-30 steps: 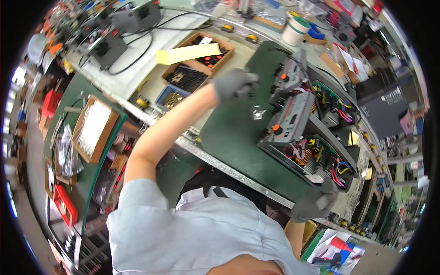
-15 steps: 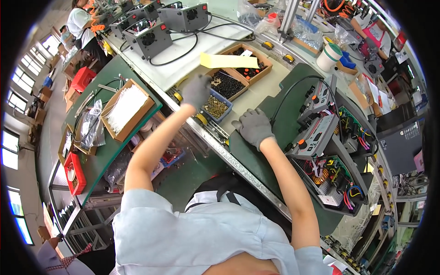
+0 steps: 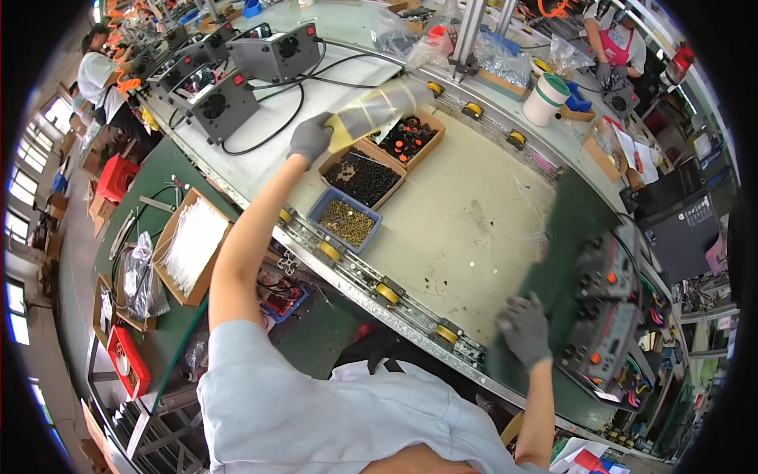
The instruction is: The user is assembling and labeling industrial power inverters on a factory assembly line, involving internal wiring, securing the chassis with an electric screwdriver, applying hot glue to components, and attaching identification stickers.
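Two gloved hands work at a long table, one lifting a plastic bag, one resting on a green mat.

Head view: the left hand (image 3: 309, 137), in a grey glove, is closed on one clear yellowish plastic bag (image 3: 377, 110), held above three parts trays: one brown cardboard tray of black parts (image 3: 362, 176), one brown cardboard tray of red-and-black parts (image 3: 408, 136) and one blue plastic tray of brass-coloured parts (image 3: 345, 220). The right hand (image 3: 524, 329), also grey-gloved, lies open, fingers spread, on the dark green mat (image 3: 562, 268) just beside one grey electronic unit with orange knobs (image 3: 606, 312). The pale table (image 3: 466, 229) carries two grey boxes with round fans (image 3: 246, 77) farther off.
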